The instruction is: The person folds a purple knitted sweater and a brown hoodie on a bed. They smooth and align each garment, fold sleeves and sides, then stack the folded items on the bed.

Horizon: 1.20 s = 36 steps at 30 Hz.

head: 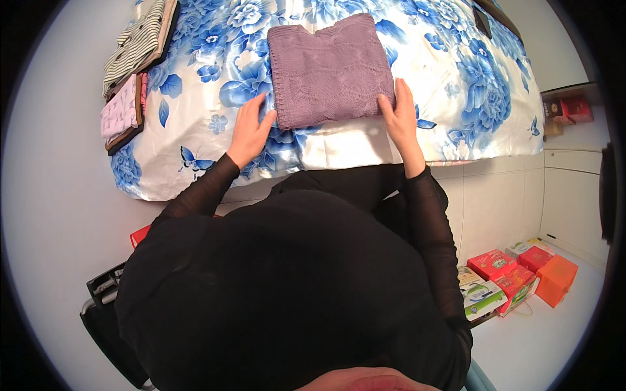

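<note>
A purple cable-knit garment [332, 71], folded into a rough square, lies on a blue-and-white floral bedspread [205, 122]. My left hand [250, 128] is beside its lower left corner, fingers spread over the bedspread and holding nothing. At the garment's lower right edge is my right hand [401, 115]; its thumb rests on the knit and its fingers lie along the side, without a grip. The upper edge of the garment dips in the middle.
Folded clothes stand at the bed's left edge, a striped one [134, 46] above a pink patterned one [119, 110]. A dark flat device [482, 22] lies at the upper right. Several boxes, one of them orange [556, 279], are at the lower right, near a white cabinet [571, 190].
</note>
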Each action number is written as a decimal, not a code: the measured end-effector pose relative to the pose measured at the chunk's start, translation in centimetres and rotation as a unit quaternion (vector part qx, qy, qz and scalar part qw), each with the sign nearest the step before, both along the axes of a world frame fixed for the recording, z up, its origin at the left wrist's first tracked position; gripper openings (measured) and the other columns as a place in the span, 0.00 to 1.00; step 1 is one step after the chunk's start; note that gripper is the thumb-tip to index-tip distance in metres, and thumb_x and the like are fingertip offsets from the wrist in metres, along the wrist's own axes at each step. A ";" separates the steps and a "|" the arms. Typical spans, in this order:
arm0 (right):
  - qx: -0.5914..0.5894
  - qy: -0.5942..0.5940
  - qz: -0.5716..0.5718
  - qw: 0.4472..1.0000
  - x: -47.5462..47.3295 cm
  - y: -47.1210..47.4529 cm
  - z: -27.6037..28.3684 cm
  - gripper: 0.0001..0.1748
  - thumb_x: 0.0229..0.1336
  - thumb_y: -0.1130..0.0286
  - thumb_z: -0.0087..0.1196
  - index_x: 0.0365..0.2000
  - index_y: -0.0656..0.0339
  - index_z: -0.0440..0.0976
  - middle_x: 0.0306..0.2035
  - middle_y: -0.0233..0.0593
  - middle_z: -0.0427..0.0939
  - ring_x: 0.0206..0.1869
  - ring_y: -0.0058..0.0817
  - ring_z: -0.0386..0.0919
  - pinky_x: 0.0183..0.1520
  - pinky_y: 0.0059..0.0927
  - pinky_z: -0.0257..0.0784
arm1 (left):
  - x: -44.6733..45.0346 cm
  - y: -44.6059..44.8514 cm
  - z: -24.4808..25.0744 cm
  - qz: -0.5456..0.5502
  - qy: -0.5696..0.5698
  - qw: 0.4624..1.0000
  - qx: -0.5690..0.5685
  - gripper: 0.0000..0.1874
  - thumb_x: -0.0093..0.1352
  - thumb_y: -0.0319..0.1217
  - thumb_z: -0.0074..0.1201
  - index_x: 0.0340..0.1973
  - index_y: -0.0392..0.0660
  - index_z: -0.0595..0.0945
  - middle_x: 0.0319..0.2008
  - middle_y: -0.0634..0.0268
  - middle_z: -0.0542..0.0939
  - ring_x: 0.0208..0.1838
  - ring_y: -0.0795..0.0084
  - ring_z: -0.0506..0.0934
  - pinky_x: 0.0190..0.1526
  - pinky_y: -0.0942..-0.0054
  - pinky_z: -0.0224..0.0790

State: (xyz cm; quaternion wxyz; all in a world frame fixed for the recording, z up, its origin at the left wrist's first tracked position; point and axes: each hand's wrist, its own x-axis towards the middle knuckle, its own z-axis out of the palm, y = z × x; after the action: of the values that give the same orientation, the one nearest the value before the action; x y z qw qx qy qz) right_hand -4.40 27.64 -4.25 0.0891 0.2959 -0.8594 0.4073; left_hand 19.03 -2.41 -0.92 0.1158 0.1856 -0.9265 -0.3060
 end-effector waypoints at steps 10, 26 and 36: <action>-0.386 -0.575 -0.020 0.721 5.2 0.5 3.1 0.25 0.69 0.59 0.63 0.56 0.64 0.72 0.46 0.38 0.81 0.44 0.30 0.83 0.42 0.31 0.78 | -3.4 3.4 2.4 0.102 -0.053 0.795 0.596 0.15 0.77 0.37 0.56 0.55 0.46 0.75 0.39 0.70 0.78 0.31 0.81 0.74 0.29 0.80 0.65; -0.398 -0.587 -0.046 0.704 5.5 0.1 2.2 0.15 0.67 0.64 0.65 0.45 0.61 0.74 0.37 0.32 0.79 0.33 0.24 0.81 0.36 0.26 0.76 | -7.4 7.6 4.1 -0.209 0.143 0.938 -0.237 0.39 0.71 0.43 0.60 0.73 0.37 0.67 0.76 0.46 0.64 0.79 0.47 0.62 0.77 0.50 0.51; -0.424 -0.602 -0.054 0.674 5.8 -0.4 1.7 0.13 0.66 0.65 0.66 0.42 0.62 0.76 0.34 0.32 0.79 0.30 0.21 0.79 0.32 0.22 0.76 | -9.6 9.3 -0.2 -0.272 0.002 0.919 -0.287 0.50 0.72 0.56 0.55 0.78 0.35 0.56 0.82 0.46 0.52 0.85 0.51 0.47 0.81 0.45 0.34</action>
State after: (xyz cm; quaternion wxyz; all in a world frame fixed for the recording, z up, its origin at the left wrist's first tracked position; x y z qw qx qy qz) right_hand 1.40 27.20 -2.53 -0.3101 -0.1301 -0.4761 0.8125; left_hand 9.42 6.93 -1.12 0.0779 -0.1154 -0.9891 -0.0472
